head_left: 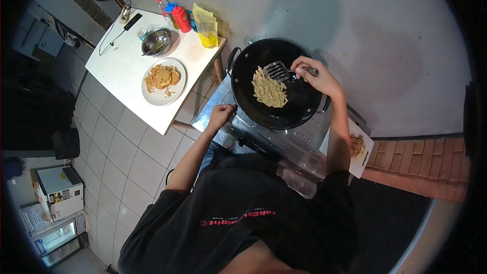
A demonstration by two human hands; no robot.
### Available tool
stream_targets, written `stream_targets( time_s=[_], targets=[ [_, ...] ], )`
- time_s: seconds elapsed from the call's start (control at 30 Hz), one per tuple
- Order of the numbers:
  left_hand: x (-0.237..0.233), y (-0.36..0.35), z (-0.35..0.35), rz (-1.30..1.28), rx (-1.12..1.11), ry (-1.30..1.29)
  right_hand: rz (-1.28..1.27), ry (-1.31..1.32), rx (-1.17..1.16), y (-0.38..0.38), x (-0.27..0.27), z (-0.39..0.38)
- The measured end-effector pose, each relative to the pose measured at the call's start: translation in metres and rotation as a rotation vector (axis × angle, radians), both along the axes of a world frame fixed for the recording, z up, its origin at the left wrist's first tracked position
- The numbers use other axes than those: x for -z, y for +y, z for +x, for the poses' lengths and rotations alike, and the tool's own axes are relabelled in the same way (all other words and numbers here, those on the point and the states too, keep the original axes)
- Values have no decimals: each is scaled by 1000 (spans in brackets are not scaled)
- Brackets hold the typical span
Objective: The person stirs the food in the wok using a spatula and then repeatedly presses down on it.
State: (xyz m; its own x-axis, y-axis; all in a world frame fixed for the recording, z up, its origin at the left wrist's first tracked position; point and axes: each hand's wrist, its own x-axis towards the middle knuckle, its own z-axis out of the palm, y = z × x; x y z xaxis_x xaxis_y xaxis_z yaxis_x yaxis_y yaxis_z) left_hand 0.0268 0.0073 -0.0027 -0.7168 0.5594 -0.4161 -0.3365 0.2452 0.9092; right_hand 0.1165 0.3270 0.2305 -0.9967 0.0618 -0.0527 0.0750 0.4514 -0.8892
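My right hand is wrapped round the handle of a slotted spatula, whose metal head rests over the food in a black wok. Pale, coated strips of food lie in a heap on the left part of the wok's inside, under and below the spatula head. Beside the wok's lower left rim, my left hand is curled into a loose fist over the metal stove; nothing shows in it.
On the white table to the left are a plate of browned food, a metal bowl, a red bottle and a yellow pouch. A white board with brown bits lies right of the stove.
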Motion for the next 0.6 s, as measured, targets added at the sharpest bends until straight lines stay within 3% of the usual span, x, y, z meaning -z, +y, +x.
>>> stream_targets(
  time_s=[0.2,0.6],
  targets=[
    [2,-1,0,3,7,-15,91,34,-33,-9,-34,1],
    [-3,-1,0,-4,0,-3,74,77,-143,-2,-15,-36]
  ],
)
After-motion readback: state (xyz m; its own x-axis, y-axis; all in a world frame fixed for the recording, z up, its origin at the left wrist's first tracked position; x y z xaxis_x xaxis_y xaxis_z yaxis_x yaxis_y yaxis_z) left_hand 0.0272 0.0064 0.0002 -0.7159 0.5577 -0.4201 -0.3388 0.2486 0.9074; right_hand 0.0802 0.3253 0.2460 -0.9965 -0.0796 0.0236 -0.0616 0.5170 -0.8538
